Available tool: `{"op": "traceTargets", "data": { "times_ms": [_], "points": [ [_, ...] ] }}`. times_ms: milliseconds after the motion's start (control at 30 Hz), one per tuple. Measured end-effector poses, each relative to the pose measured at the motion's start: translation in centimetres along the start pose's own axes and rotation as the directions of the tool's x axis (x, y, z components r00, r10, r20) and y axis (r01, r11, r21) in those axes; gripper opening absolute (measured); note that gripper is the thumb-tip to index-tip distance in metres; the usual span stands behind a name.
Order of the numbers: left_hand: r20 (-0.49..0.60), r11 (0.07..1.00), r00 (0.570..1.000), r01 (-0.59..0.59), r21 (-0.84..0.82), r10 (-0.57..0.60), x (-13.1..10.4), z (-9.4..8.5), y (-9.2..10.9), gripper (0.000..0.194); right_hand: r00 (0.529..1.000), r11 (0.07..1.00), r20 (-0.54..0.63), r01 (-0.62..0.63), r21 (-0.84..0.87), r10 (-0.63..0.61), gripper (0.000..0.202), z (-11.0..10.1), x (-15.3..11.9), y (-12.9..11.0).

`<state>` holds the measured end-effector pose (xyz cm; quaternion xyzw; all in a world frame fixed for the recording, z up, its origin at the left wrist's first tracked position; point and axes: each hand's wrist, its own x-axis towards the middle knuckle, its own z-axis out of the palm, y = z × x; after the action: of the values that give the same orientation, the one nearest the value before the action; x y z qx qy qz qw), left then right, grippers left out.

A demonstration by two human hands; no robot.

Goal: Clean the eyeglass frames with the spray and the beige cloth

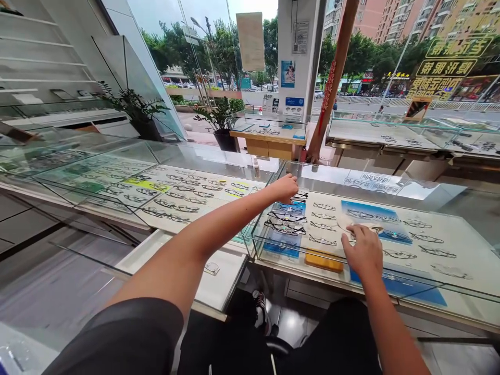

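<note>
My left hand point(287, 188) reaches far out over the glass display case point(255, 240), at its far left corner. Its fingers are curled closed, and whatever they hold, if anything, is hidden. My right hand point(365, 251) is at the top of the same case, its fingers on a crumpled beige cloth point(344, 223). Under the glass, dark-framed eyeglasses point(287, 228) lie stacked in a column near my left hand. Thin-framed eyeglasses point(323, 240) lie between the two hands. A yellow-orange case or block point(323, 260) sits at the front inside.
A small spray bottle point(256, 167) stands beyond my left forearm. Another glass case with rows of eyeglasses point(187, 195) extends left. Below it, a white pulled-out drawer point(219, 284) holds a pair of glasses point(211, 268). Potted plants point(224, 122) and a brown pole point(328, 94) stand behind.
</note>
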<state>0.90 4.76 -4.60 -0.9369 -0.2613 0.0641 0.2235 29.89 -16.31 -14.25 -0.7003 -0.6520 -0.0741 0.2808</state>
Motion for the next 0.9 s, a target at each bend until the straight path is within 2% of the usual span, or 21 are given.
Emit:
{"op": "traceTargets", "data": {
  "times_ms": [300,600,900],
  "points": [
    [0.025,1.000,1.000,-0.013,-0.016,0.013,0.2,-0.1,1.2,0.029,1.000,1.000,-0.003,-0.011,-0.002,0.011,0.039,-0.1,0.0,-0.1],
    [0.104,0.987,0.993,0.065,-0.147,-0.050,-0.2,-1.1,2.0,0.036,1.000,0.999,-0.014,0.018,-0.035,-0.018,0.042,0.2,-0.1,0.4],
    [0.155,0.969,0.982,0.141,-0.200,-0.111,-1.1,-2.5,2.9,0.042,1.000,0.998,0.000,0.008,-0.068,-0.008,0.044,0.3,-0.1,0.7]
  ]
}}
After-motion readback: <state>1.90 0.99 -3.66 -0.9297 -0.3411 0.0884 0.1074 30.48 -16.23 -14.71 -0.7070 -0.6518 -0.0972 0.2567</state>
